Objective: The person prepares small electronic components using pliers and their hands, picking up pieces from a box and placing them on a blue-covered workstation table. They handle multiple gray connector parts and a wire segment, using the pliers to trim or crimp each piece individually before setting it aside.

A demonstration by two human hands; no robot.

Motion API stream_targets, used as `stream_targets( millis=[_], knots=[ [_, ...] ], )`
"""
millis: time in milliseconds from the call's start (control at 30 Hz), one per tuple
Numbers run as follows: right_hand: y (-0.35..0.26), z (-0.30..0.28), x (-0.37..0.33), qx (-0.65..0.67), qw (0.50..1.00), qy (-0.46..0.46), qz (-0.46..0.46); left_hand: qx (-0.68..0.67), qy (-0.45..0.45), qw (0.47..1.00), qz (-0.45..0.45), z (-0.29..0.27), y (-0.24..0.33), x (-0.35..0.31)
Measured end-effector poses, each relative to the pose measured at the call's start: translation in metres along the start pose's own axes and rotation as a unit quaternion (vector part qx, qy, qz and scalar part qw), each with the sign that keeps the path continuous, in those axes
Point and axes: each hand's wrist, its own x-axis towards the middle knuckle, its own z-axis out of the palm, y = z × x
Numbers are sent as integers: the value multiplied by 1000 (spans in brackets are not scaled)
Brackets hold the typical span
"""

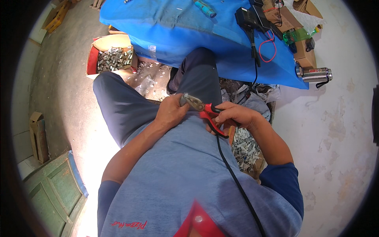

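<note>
While the left hand pinches a blocky grey piece (seemingly metal) left of red-and-black-handled metal pliers the right hand grips, a slip could nip skin.

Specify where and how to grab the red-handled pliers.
Pliers: probably best wrapped around both red-and-black handles, coming from the person's right. The metal head points left, while the handles spread rightward, the lower one curving outward.
</note>
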Motion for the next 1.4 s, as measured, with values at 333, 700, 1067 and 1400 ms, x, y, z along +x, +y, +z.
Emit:
stream_targets(
  millis=[333,700,1067,1400],
  knots=[
    [14,-9,10,-14,1000,-7,-11,7,-7,1000,-17,1,-1,1],
    [19,-18,12,38,998,-48,-4,37,-3,999,-10,0,3,-2],
    [32,-16,13,128,989,-75,17,35,-17,999,-19,-6,16,-5],
    [38,16,31,-494,838,206,-107,66,-30,996,-50,-12,7,-7]
  ],
)
